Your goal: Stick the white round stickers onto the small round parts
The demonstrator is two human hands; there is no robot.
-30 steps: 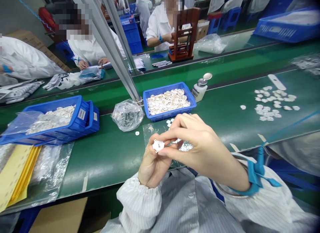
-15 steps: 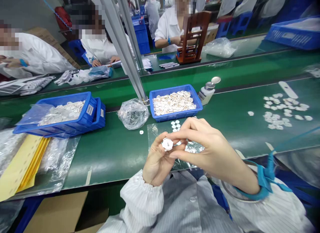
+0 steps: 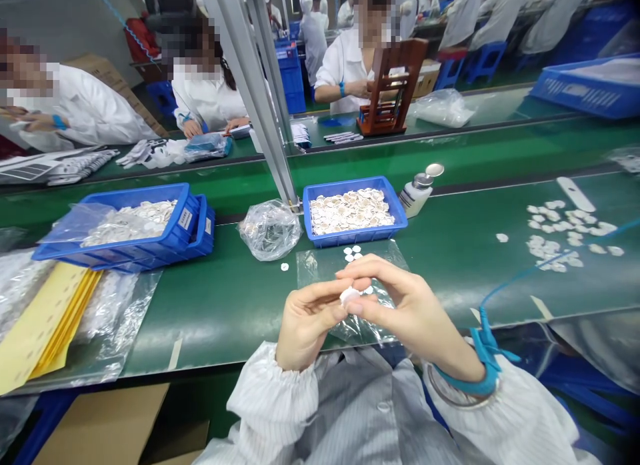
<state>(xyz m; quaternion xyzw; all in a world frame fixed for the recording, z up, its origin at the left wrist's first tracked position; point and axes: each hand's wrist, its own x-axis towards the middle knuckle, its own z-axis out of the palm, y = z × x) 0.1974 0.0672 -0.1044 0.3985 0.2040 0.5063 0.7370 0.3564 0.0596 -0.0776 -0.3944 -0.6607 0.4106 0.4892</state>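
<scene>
Between my two hands is a small round white disc part point(image 3: 349, 296), tilted so its face is partly turned away. My left hand point(image 3: 311, 318) pinches it from the left with thumb and fingers. From the right, my right hand point(image 3: 400, 302) grips its edge between thumb and fingertips; a blue wrist strap sits on that wrist. Beneath the hands lies a clear plastic bag point(image 3: 320, 264) on the green work surface. Several small white round pieces point(image 3: 353, 253) rest on it, partly covered by my hands.
A blue tray point(image 3: 320, 240) full of white discs stands ahead, beside a dispenser bottle point(image 3: 416, 197) and a crumpled bag point(image 3: 269, 230). Stacked blue bins point(image 3: 125, 247) and yellow sheets point(image 3: 55, 325) are at left. Loose discs point(image 3: 553, 248) lie right. Co-workers sit across the metal post point(image 3: 260, 98).
The disc has turned from facing me to a tilted, more edge-on position. My right hand has drawn lower and left, and its blue strap cord now arcs across the surface.
</scene>
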